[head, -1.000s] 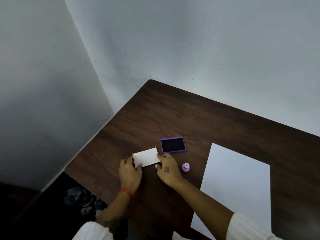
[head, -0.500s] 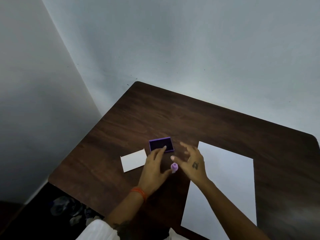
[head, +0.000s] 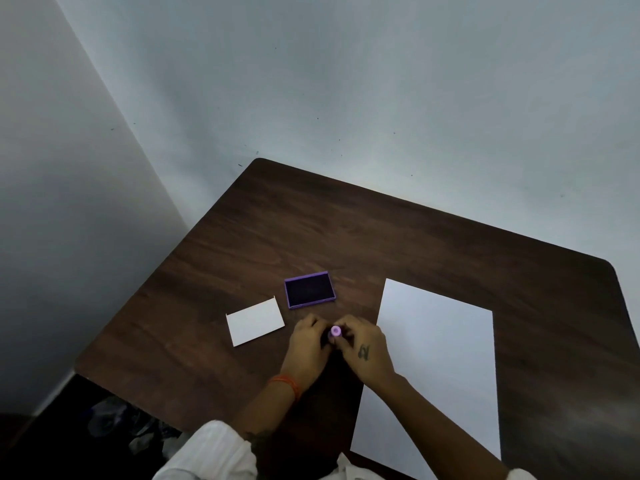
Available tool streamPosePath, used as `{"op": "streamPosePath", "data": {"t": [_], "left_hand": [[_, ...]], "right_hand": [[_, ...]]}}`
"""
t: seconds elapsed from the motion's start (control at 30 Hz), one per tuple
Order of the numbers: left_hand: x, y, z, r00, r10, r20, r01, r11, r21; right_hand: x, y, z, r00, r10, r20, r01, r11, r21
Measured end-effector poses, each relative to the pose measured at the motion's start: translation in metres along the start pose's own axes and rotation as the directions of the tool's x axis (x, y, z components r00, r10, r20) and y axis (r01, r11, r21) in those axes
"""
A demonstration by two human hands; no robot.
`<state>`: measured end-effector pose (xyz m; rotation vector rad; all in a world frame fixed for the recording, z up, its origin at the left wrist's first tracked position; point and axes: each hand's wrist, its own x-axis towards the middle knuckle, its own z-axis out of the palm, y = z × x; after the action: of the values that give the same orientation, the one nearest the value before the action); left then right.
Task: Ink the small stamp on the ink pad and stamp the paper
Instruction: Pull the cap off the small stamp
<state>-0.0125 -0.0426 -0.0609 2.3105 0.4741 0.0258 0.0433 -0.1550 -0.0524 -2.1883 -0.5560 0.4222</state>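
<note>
A small pink-purple stamp stands between my two hands near the front middle of the dark wooden table. My left hand and my right hand both close their fingertips around it. The open purple ink pad, with its dark inking surface up, lies just beyond the hands. A large white sheet of paper lies to the right of my right hand.
A small white lid or card rests left of the ink pad. Pale walls meet in a corner behind the table. Dark clutter sits on the floor past the table's left front edge.
My hands left the white card by the ink pad and moved right. Both now close on the small stamp, which half a second ago stood free between open fingers.
</note>
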Motion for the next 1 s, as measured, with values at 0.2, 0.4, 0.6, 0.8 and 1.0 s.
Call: {"op": "streamPosePath", "data": {"t": [0.2,0.4,0.6,0.8,1.0], "left_hand": [[-0.002,0.004,-0.007,0.999,0.003,-0.037,-0.009,0.986,-0.168],[-0.005,0.006,-0.013,0.997,0.018,-0.077,-0.035,0.972,-0.233],[-0.003,0.007,-0.018,0.997,0.03,-0.065,-0.044,0.974,-0.222],[-0.002,0.005,-0.018,0.998,0.022,-0.051,-0.033,0.97,-0.24],[-0.002,0.006,-0.016,1.0,0.003,-0.03,-0.01,0.973,-0.231]], "right_hand": [[0.005,0.003,-0.005,0.991,0.131,-0.024,-0.123,0.969,0.214],[0.009,0.003,-0.019,0.947,0.28,0.156,-0.32,0.842,0.435],[0.009,0.0,-0.021,0.951,0.289,0.113,-0.31,0.867,0.389],[0.01,-0.002,-0.025,0.943,0.294,0.154,-0.331,0.854,0.401],[0.012,-0.003,-0.028,0.944,0.3,0.135,-0.329,0.852,0.408]]}}
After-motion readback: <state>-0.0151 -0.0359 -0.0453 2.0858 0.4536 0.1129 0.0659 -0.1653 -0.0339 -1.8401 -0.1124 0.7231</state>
